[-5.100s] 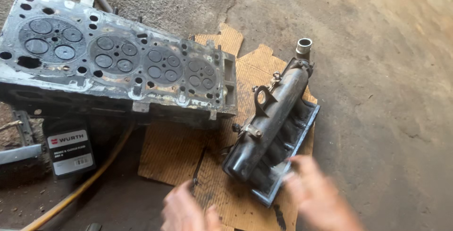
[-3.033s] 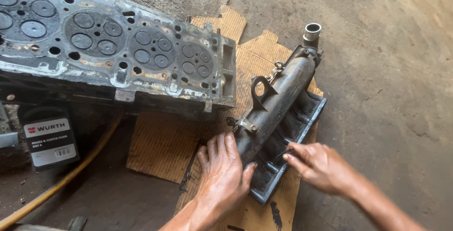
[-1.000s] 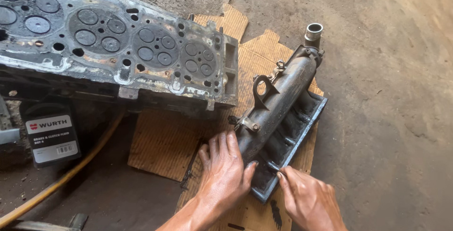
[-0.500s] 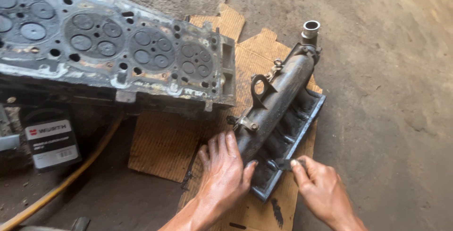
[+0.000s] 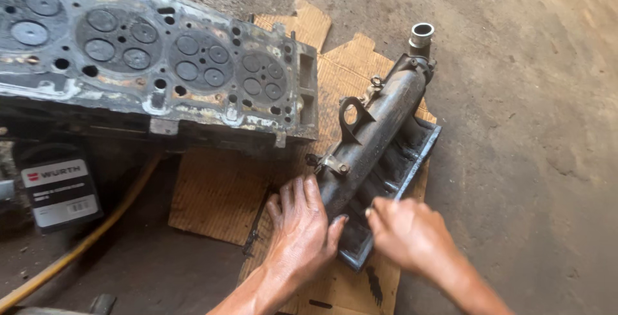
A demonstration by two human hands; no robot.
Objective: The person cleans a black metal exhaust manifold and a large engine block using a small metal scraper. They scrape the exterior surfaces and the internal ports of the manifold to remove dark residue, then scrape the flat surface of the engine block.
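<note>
Greasy dark cast-metal manifold on cardboard | left hand flat, open, steadying its near end | right hand half-curled at flange, grip unclear

2 bare hands enter from the bottom edge of the view, both grimy and dark with oil. The left hand lies palm down with its 4 fingers spread slightly and pointing away from the person, the thumb angled out to the right; its forearm runs down and left to the frame edge. The right hand is just to its right, knuckles up, fingers curled and bunched toward the left, slightly blurred. Its forearm slants down and right. The 2 hands are close together, not touching.
</note>
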